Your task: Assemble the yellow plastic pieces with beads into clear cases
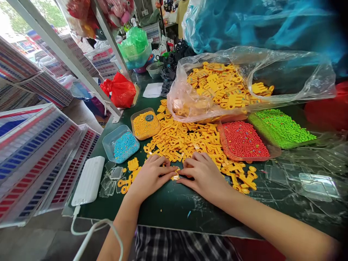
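Yellow plastic piece (175, 174), small and partly covered by fingers: one, located at the front centre of the pile and pinched between the fingertips of the left hand (153, 172) and right hand (202, 174), which nearly meet over it. Clock positions are taken from this piece, twelve pointing away from the person. Yellow plastic pieces in a loose pile (185, 139) lie at twelve, overlapped beyond counting; more fill one clear plastic bag (186, 110) at one. Bead trays, translucent plastic: four. These are one blue-bead tray (108, 145) at ten, one yellow-bead tray (147, 137) at eleven bearing one dark round disc (149, 117), one red-bead tray (244, 159) at two, and one green-bead tray (288, 145) farther out at two. Clear plastic squares (111, 181) lie overlapped at nine, count uncertain; beyond them rests one white power bank (88, 181) with a white cable (94, 230). One knotted red plastic bag (123, 91) sits at eleven. Surface: dark green tabletop (168, 210), scuffed, with one blue scrap (189, 214) near six. Room: stacked white plastic crates (35, 156) with red and blue slats from nine to ten, a pale metal post (63, 50) at ten, and a large blue translucent bag (258, 29) at one.
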The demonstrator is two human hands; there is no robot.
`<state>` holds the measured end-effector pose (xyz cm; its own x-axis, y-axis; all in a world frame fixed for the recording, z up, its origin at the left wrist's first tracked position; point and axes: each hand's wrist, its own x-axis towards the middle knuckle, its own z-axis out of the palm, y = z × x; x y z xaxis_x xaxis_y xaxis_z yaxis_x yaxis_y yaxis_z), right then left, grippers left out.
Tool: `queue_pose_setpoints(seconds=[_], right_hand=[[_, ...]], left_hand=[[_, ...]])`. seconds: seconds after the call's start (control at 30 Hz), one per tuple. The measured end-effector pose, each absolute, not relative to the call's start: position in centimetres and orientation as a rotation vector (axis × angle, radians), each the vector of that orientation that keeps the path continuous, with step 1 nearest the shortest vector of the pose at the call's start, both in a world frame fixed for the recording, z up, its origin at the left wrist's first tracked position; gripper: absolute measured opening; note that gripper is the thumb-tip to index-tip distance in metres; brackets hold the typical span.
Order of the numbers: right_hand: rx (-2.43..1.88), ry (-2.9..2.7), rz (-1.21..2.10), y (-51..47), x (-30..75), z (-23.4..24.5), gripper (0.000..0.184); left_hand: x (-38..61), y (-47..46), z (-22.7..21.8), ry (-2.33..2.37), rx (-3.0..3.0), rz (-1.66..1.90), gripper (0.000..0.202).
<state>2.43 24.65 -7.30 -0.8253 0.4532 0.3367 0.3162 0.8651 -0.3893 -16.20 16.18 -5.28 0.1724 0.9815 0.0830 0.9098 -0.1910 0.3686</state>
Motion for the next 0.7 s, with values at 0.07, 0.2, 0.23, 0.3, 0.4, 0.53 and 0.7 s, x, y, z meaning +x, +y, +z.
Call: queue_pose_setpoints(seconds=[0.07,0.2,0.23,0.3,0.4,0.53,0.7], right_hand=[[-0.569,-2.614,0.45,24.7,2.5,-7.3,0.009],[-0.573,-2.608,0.441,24.7,2.5,-7.3,0.012],[-0.576,-2.613,0.435,24.8,2.6,-7.4,0.013],[-0.584,-2.624,0.425,24.8,2.6,-7.4,0.014],[-0.591,-2.626,0.394,24.8,2.6,-7.4,0.015],[-0.578,-2.62,0.335,24.7,2.7,-7.4,0.017],[-0.611,-2.679,0.297,24.9,2.7,-7.2,0.024]], left_hand=[[-16.2,16.3,-5.2,1.805,2.185,0.482,0.023],[-16.4,16.3,-5.1,1.827,2.105,0.641,0.025],[-16.5,16.2,-5.1,1.853,2.086,0.694,0.025],[-16.8,16.2,-5.0,1.933,2.042,0.816,0.024],[-18.2,16.9,-4.3,2.193,1.902,0.972,0.023],[-21.6,19.8,-2.1,2.604,1.767,0.778,0.027],[-24.9,25.7,-0.1,2.607,1.804,0.044,0.028]])
